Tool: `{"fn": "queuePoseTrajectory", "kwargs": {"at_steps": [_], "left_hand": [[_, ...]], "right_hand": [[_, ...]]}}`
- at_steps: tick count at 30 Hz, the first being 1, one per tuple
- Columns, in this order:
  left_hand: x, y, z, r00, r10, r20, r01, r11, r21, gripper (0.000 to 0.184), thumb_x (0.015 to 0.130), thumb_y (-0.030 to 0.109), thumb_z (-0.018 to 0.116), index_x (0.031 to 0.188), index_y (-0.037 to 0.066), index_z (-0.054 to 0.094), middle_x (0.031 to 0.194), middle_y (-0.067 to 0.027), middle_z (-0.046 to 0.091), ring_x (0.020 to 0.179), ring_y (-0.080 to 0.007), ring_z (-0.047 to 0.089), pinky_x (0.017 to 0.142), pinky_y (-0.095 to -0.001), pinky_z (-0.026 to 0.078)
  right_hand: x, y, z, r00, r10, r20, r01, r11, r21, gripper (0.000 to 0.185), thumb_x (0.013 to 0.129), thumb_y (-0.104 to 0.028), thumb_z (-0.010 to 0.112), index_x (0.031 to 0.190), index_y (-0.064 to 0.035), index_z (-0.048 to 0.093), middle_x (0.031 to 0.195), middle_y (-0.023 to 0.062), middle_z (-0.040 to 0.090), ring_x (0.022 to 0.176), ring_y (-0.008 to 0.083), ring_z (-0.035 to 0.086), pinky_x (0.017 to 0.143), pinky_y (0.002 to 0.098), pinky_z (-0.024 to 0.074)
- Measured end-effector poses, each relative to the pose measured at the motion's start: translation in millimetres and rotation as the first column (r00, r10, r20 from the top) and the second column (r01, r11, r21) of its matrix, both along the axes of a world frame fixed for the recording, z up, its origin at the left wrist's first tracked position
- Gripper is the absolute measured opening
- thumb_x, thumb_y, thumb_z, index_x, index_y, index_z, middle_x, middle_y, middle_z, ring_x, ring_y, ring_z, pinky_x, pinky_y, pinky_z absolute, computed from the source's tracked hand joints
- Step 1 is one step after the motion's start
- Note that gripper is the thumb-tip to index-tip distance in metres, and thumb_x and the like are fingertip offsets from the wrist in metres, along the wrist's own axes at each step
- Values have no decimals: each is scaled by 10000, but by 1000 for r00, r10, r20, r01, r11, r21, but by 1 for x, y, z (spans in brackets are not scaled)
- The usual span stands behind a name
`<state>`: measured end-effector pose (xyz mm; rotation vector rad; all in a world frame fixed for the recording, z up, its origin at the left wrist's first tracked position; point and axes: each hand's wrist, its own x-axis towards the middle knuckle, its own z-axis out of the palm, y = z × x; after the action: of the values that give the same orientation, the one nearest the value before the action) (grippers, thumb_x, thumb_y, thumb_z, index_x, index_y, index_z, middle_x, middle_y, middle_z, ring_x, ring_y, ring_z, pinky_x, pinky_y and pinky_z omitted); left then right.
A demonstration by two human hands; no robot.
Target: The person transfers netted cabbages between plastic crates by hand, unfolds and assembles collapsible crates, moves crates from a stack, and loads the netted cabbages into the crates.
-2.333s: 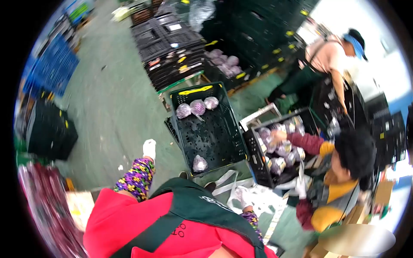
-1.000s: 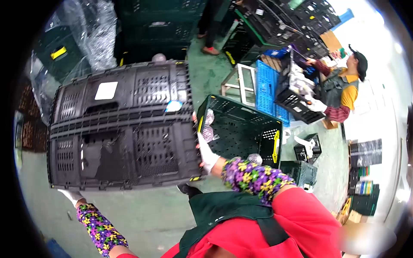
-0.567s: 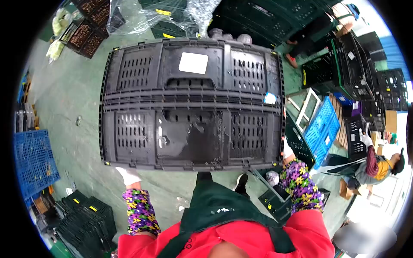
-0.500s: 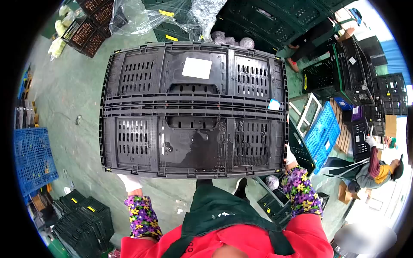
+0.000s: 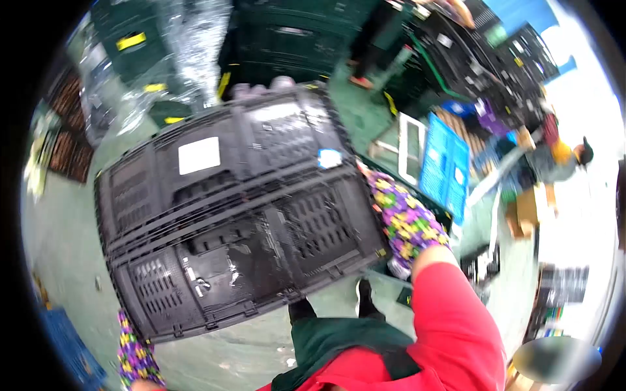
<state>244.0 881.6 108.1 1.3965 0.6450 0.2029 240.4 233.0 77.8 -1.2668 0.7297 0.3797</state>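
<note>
A wide black folding crate (image 5: 241, 221), collapsed flat, is held up in front of my body and tilted, its right end farther from me. A white label (image 5: 199, 155) and a small blue-and-white sticker (image 5: 329, 158) are on it, and its surface has wet patches. My right hand grips the right end; the crate and a floral sleeve (image 5: 407, 218) mostly hide it. At the near left corner, a second floral sleeve (image 5: 135, 352) leads to my left hand, which is hidden behind the crate as it supports that end.
Dark green crates (image 5: 293, 45) stand ahead, with clear plastic wrap (image 5: 202, 52) to their left. Blue plastic panels (image 5: 445, 166) and a white frame (image 5: 411, 146) lie to the right. One person (image 5: 557, 159) is at far right; another person's legs (image 5: 373, 42) show ahead.
The crate has swung from level to tilted and shifted left, with both arms following it. My view has turned to the right.
</note>
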Motion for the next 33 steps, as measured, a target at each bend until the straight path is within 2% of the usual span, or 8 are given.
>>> {"fn": "queuePoseTrajectory", "kwargs": {"at_steps": [6, 7, 11, 19, 27, 33], "left_hand": [[-13, -52, -9, 998, -58, -5, 58, 996, 63, 524, 976, 463, 454, 1355, 101, 483, 1331, -65, 514, 1202, -249, 484, 1048, -411, 357], [27, -52, -16, 993, -74, -93, 82, 994, 79, 521, 976, 461, 455, 1351, 101, 485, 1326, -65, 516, 1198, -248, 485, 1044, -409, 359], [27, -76, -26, 985, -71, -160, 87, 991, 97, 506, 975, 452, 459, 1336, 99, 495, 1306, -63, 525, 1183, -244, 492, 1031, -405, 366], [-24, -120, -55, 983, -115, -146, 118, 993, 13, 478, 973, 434, 468, 1306, 95, 516, 1266, -61, 542, 1152, -236, 505, 1004, -396, 380], [-49, -51, -101, 966, -113, -232, 91, 991, -103, 450, 971, 417, 476, 1275, 91, 536, 1226, -58, 559, 1121, -227, 517, 977, -387, 393], [-80, -16, -84, 969, -73, -238, 50, 994, -100, 430, 970, 404, 482, 1253, 88, 551, 1196, -56, 571, 1098, -221, 527, 957, -381, 403]], "right_hand": [[-24, -33, -8, 990, -104, 94, 105, 994, -8, 519, 955, -505, 475, 1275, -108, 568, 1155, 62, 642, 970, 222, 629, 850, 409, 527], [-1, -27, -10, 989, -140, 41, 141, 990, -1, 520, 955, -506, 474, 1277, -108, 566, 1159, 63, 639, 975, 222, 626, 853, 409, 525], [-15, -49, -19, 978, -207, 19, 207, 978, 26, 525, 957, -508, 469, 1286, -109, 558, 1176, 67, 628, 996, 226, 614, 865, 411, 515], [-46, -76, -30, 969, -223, 109, 224, 975, -2, 536, 959, -512, 460, 1305, -111, 542, 1210, 74, 604, 1037, 232, 589, 890, 415, 496], [-59, -59, -14, 945, -316, 86, 322, 945, -66, 547, 962, -517, 450, 1323, -112, 525, 1244, 82, 581, 1078, 238, 565, 914, 418, 477], [-108, -89, 22, 925, -374, 74, 380, 921, -93, 555, 965, -520, 443, 1337, -114, 513, 1270, 87, 564, 1109, 243, 546, 933, 421, 463]]}}
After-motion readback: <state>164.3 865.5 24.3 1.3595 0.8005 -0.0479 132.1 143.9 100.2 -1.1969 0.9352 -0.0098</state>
